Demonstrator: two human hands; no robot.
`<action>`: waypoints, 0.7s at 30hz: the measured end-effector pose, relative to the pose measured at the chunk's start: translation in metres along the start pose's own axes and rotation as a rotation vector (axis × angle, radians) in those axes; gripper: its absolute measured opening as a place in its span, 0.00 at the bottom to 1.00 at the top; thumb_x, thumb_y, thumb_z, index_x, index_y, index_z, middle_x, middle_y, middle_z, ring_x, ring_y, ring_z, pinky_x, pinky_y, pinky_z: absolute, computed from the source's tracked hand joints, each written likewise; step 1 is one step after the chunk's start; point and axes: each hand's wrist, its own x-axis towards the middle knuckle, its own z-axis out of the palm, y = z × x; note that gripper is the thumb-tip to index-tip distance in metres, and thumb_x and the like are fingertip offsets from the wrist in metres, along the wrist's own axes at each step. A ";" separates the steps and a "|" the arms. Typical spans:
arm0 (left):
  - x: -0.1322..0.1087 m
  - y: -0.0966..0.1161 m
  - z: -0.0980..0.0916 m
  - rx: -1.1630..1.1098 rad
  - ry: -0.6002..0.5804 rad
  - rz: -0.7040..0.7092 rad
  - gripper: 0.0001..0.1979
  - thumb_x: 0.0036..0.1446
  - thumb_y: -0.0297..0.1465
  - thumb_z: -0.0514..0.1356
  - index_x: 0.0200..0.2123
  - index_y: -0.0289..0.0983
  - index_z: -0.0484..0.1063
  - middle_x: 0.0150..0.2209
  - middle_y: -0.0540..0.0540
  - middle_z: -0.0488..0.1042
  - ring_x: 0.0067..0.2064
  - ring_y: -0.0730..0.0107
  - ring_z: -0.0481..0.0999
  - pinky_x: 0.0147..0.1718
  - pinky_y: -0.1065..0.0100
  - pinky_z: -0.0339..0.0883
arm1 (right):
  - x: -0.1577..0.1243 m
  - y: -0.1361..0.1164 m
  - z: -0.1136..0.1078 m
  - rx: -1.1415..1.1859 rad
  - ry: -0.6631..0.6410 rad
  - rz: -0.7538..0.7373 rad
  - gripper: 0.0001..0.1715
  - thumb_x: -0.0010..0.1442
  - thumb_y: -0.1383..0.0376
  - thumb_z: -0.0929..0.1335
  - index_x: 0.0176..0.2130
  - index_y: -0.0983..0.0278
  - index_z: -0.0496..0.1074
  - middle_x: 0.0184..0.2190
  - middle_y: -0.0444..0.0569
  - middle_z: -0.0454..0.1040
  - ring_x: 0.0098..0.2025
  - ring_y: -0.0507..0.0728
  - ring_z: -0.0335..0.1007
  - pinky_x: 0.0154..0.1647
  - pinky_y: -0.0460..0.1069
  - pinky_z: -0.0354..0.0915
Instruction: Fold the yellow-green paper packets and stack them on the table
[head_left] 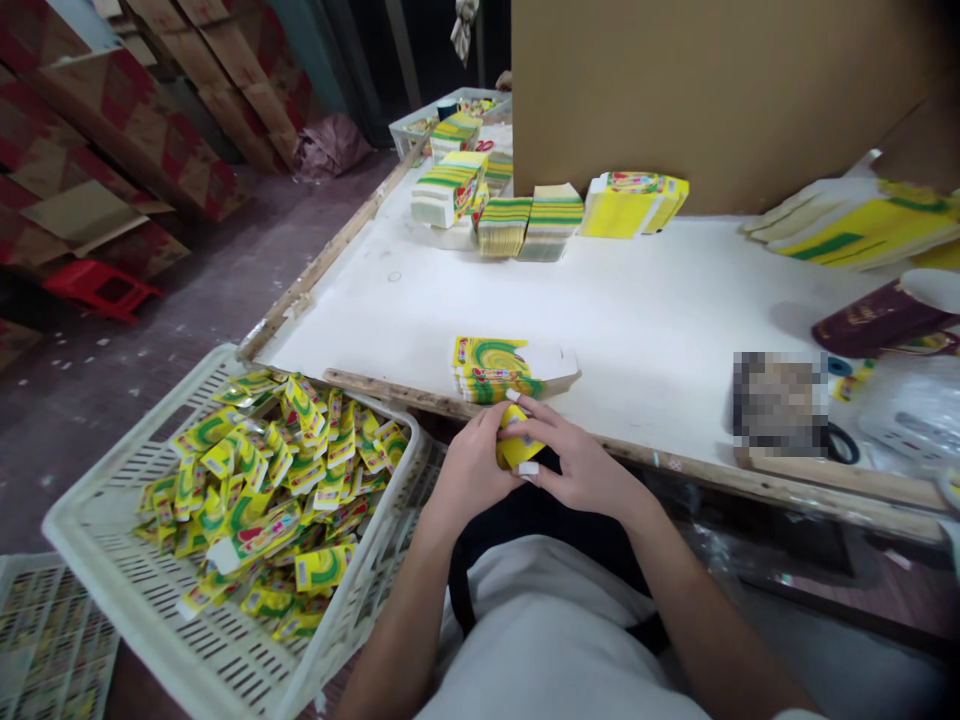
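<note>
Between my two hands, just off the table's front edge, is a small yellow carton [517,440]. My left hand [474,465] wraps around its left side. The fingers of my right hand [566,460] close on it from the right, two pale nails showing. Part of the carton is hidden by the fingers. Just beyond my hands a stack of flat yellow-and-green printed cartons [499,370] lies on the white table [637,330]. To my left stands a white plastic basket [135,590] holding many small folded cartons [262,520].
Bundled flat cartons [529,225] stand at the back against a brown cardboard panel [712,100]. On the right are a dark paper cup [862,320] and a clear plastic bag [915,410]. A red stool [101,288] and cardboard boxes [135,130] are on the floor at left.
</note>
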 end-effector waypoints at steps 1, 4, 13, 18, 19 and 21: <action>0.000 0.000 0.000 0.007 0.005 0.000 0.32 0.42 0.29 0.61 0.53 0.34 0.57 0.49 0.39 0.68 0.50 0.59 0.68 0.49 0.60 0.62 | 0.000 0.000 0.000 0.003 0.003 0.000 0.25 0.50 0.76 0.64 0.49 0.63 0.66 0.59 0.57 0.58 0.65 0.60 0.44 0.61 0.59 0.51; 0.001 0.001 0.001 0.053 0.016 -0.011 0.31 0.42 0.28 0.60 0.52 0.34 0.58 0.48 0.39 0.69 0.49 0.58 0.69 0.48 0.60 0.62 | 0.002 0.000 0.002 0.010 0.027 0.005 0.22 0.50 0.77 0.63 0.44 0.62 0.69 0.59 0.55 0.58 0.64 0.59 0.45 0.61 0.59 0.51; -0.002 0.002 0.004 -0.064 0.039 -0.001 0.33 0.41 0.29 0.62 0.53 0.36 0.56 0.51 0.39 0.67 0.51 0.59 0.68 0.50 0.61 0.62 | 0.002 0.001 -0.003 0.047 0.046 -0.017 0.27 0.49 0.75 0.66 0.50 0.62 0.66 0.59 0.56 0.59 0.63 0.60 0.48 0.61 0.59 0.51; -0.004 0.004 0.005 -0.208 0.087 -0.067 0.39 0.41 0.28 0.63 0.56 0.37 0.48 0.52 0.40 0.65 0.50 0.61 0.69 0.48 0.63 0.63 | 0.004 0.000 -0.001 0.068 0.065 -0.037 0.29 0.50 0.76 0.64 0.51 0.61 0.65 0.58 0.54 0.61 0.63 0.60 0.48 0.61 0.58 0.50; -0.004 0.004 0.006 -0.225 0.092 -0.080 0.41 0.41 0.28 0.63 0.57 0.37 0.46 0.52 0.40 0.65 0.49 0.61 0.70 0.47 0.63 0.63 | 0.005 -0.001 0.000 0.073 0.067 -0.041 0.29 0.50 0.76 0.64 0.51 0.61 0.65 0.57 0.54 0.62 0.63 0.60 0.49 0.61 0.59 0.51; -0.004 0.005 0.005 -0.242 0.088 -0.088 0.45 0.41 0.28 0.63 0.59 0.37 0.41 0.50 0.40 0.66 0.48 0.61 0.70 0.47 0.62 0.64 | 0.006 -0.001 0.000 0.081 0.080 -0.044 0.28 0.49 0.76 0.65 0.50 0.61 0.65 0.55 0.54 0.64 0.62 0.60 0.51 0.60 0.59 0.51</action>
